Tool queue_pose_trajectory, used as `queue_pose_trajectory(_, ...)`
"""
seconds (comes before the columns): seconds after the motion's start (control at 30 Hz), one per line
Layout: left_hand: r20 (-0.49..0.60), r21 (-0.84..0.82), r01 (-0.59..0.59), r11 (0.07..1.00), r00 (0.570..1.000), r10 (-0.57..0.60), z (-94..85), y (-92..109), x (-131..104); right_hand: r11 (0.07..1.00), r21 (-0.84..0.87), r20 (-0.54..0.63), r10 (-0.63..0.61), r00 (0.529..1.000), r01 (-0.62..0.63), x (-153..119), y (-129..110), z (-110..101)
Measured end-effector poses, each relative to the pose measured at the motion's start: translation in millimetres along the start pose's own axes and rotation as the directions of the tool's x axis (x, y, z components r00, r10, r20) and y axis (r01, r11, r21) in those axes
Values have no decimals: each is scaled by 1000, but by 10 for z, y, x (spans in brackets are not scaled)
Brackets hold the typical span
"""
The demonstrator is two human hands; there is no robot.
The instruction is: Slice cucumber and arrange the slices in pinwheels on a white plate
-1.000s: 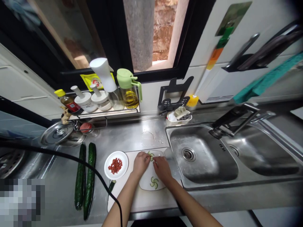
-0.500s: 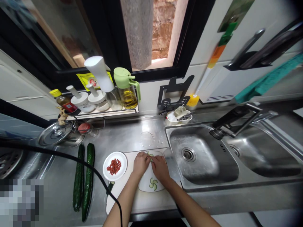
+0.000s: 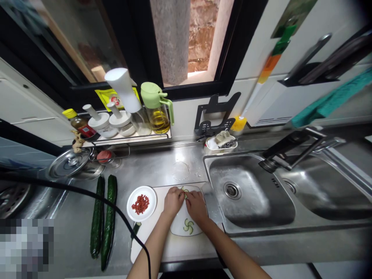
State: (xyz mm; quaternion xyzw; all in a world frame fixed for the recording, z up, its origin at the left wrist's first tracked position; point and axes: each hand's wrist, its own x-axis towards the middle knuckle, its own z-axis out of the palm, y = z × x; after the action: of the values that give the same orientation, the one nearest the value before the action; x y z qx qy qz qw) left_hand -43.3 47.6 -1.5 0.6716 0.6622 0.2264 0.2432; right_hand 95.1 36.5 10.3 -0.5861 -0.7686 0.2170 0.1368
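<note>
My left hand [image 3: 173, 200] and my right hand [image 3: 196, 205] meet at the far end of a white plate [image 3: 178, 229] with a thin dark rim line. The fingertips of both are pinched together at small green cucumber slices [image 3: 185, 189], partly covered by the fingers. Nearer to me on the same plate lie curved cucumber slices [image 3: 188, 226] set out as a pinwheel. Under the plate is a pale cutting board [image 3: 171, 251]. Left of my left hand, a round white dish [image 3: 130, 205] holds small red pieces that look like dried berries.
Two whole cucumbers [image 3: 109, 224] lie on the steel counter at left, near a cut cucumber end [image 3: 136, 229]. A black cable [image 3: 122, 215] crosses the view in front. The double sink [image 3: 250, 190] is at right. Behind stands a shelf with an oil jug [image 3: 157, 110] and jars.
The view has shifted very slightly. Both hands keep their place at the plate's far end, and the pinwheel of slices looks the same.
</note>
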Motion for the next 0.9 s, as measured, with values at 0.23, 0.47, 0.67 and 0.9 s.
queue_pose_trajectory(0.23, 2, -14, 12, 1000, 1000, -12, -23, 5, -19, 1000, 1, -8, -4, 1000, 4, 1, 13, -19)
queue_pose_trajectory(0.47, -23, -31, 16, 999, 1000, -17, -46, -14, -44, 1000, 11, -17, -5, 1000, 5, -2, 28, 0)
queue_pose_trajectory(0.67, -97, -58, -3, 998, 995, -3, -202, -48, -229, 999, 31, -20, -16, 1000, 17, -43, 33, -43)
queue_pose_trajectory(0.9, -233, -31, 109, 994, 966, -113, -513, -374, -687, 998, 53, -11, -34, 999, 35, -147, -15, -90)
